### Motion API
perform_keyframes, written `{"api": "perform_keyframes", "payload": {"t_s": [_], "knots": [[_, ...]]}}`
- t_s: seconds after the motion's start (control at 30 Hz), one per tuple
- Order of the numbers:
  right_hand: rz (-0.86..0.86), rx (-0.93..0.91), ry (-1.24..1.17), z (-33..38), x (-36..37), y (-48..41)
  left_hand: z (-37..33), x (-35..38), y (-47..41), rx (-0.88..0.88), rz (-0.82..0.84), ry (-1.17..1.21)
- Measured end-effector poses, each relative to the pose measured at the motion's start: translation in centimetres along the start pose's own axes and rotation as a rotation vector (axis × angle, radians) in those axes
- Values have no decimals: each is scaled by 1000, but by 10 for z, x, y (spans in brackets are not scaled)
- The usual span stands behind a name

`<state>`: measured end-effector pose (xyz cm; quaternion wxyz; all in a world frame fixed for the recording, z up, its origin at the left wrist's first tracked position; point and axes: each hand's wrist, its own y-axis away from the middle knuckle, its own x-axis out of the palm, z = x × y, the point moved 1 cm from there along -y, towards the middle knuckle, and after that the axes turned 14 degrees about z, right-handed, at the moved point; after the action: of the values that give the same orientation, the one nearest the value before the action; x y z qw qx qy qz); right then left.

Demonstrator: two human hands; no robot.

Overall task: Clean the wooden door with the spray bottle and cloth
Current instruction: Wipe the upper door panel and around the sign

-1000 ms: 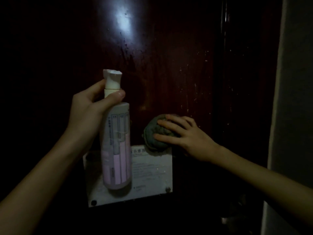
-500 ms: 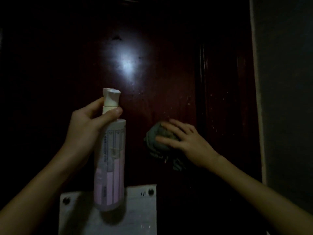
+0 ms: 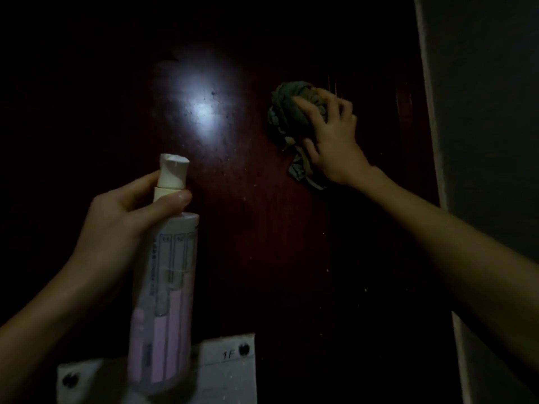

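The dark reddish wooden door [image 3: 250, 228] fills the view, with a bright glare spot left of centre and pale specks across it. My left hand [image 3: 122, 217] grips a tall pale pink spray bottle [image 3: 166, 301] by its white neck, holding it upright in front of the door. My right hand [image 3: 332, 141] holds a crumpled green-grey cloth [image 3: 287, 112] against the door at the upper right, fingers curled over it, a tail of cloth hanging below the palm.
A white paper notice [image 3: 221, 371] marked "1F" is pinned to the door at the bottom, partly behind the bottle. A grey wall [image 3: 490, 141] runs down the right side past the door's edge. The scene is very dim.
My right hand has moved the cloth up the door and to the right. The view has tilted upward, so the notice has slid down. The bottle stays in my left hand.
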<state>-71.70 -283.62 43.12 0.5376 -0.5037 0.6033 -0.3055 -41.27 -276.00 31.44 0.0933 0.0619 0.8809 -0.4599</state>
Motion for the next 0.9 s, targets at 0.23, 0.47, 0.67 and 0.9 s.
{"api": "perform_keyframes", "payload": {"t_s": [0.23,0.47,0.67,0.9], "knots": [[105,-5,3,25,33,100,15,21,3,-24,2,125],[243,79,36,63,60,200,28,51,45,-61,121,127],[293,182,-26,101,83,274,52,71,105,-183,81,79],[311,334,-107,141,112,355,87,87,167,-307,-36,124]]}}
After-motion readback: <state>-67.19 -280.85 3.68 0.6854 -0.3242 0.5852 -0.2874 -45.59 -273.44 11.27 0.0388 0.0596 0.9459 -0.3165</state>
